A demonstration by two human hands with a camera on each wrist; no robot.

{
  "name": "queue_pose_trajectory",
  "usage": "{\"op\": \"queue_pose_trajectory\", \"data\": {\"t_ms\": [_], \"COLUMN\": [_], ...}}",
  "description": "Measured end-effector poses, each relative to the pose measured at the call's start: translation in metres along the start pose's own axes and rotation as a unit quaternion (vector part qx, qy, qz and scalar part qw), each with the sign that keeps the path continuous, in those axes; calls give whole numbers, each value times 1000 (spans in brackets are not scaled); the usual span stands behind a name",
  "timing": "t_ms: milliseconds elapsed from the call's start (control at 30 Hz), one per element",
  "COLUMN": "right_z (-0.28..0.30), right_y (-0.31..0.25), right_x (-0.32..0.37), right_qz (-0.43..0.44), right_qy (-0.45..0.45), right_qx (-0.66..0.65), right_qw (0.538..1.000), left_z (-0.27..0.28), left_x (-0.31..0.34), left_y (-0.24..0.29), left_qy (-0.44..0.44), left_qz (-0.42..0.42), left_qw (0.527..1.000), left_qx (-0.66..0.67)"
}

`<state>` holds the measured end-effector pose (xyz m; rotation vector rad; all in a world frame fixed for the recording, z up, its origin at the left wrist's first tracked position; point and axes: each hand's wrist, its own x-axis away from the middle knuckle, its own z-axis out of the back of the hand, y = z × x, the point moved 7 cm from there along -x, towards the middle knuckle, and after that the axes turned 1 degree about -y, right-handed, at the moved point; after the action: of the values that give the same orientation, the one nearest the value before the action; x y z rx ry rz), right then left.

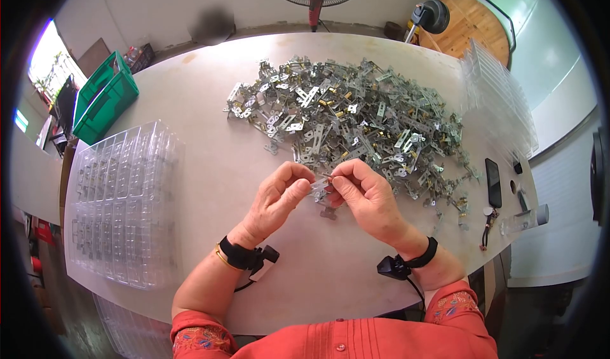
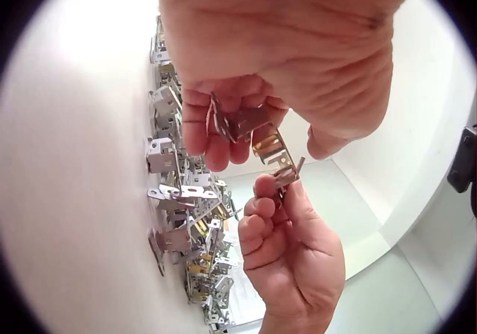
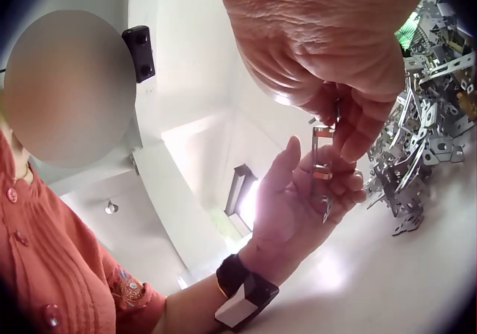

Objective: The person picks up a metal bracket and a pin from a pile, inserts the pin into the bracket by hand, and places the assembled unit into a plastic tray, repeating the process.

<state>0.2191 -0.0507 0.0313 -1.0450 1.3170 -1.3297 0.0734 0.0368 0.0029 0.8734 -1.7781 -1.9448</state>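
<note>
Just in front of the pile, both hands meet at a small metal bracket (image 1: 319, 186) with slots and bent ends. My left hand (image 1: 273, 197) holds one end across its curled fingers, its thumb apart from the metal in the left wrist view. With thumb and forefinger, my right hand (image 1: 372, 200) pinches the other end. Brass-coloured bits (image 2: 266, 148) show along the part between the hands. The right wrist view has the strip (image 3: 316, 155) standing upright between the right fingertips and the left fingers; its pinched end is partly hidden.
A large heap of similar brackets (image 1: 356, 114) covers the table's (image 1: 203, 92) far middle. Clear plastic trays (image 1: 121, 213) stack at left, a green crate (image 1: 105, 98) behind. More trays (image 1: 499, 98), a phone (image 1: 493, 183) and a bottle (image 1: 527, 220) lie at right.
</note>
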Motion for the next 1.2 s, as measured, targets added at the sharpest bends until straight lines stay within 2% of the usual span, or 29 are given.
{"op": "queue_pose_trajectory", "data": {"t_ms": [33,167,233,367,433,467,533,567,633,833,933,1133,1200], "right_z": [2,7,9,12,18,19,19,17,7,3,0,-2,-8], "right_y": [-1,-3,-4,-2,-22,-22,-38,-44,-35,-31,-29,-23,-20], "right_x": [-1,-3,-4,-5,-4,-4,2,5,6,7,7,7,10], "right_qz": [3,12,18,13,189,189,218,218,99,103,71,116,95], "right_qy": [4,17,12,12,76,76,110,112,62,72,47,72,46], "right_qx": [1,-5,-5,-8,186,186,223,223,194,267,267,262,254], "right_qw": [1000,1000,1000,1000,961,961,944,944,974,955,960,956,962], "left_z": [2,-3,-9,-12,-9,-11,-6,-6,-3,-5,-3,-3,-4], "left_x": [0,-1,1,2,1,1,0,-1,-2,-3,-3,-3,-3], "left_y": [-3,-5,-13,-17,-15,-15,-14,-15,-17,-16,-15,-11,-9], "left_qy": [-1,-48,-110,-119,-76,-76,-21,-23,-2,20,39,57,54], "left_qz": [50,67,108,114,93,93,80,79,58,17,7,0,-9], "left_qw": [999,994,987,984,987,987,988,988,994,999,999,997,997], "left_qx": [10,67,56,71,105,105,129,129,92,29,-14,-50,-56]}}
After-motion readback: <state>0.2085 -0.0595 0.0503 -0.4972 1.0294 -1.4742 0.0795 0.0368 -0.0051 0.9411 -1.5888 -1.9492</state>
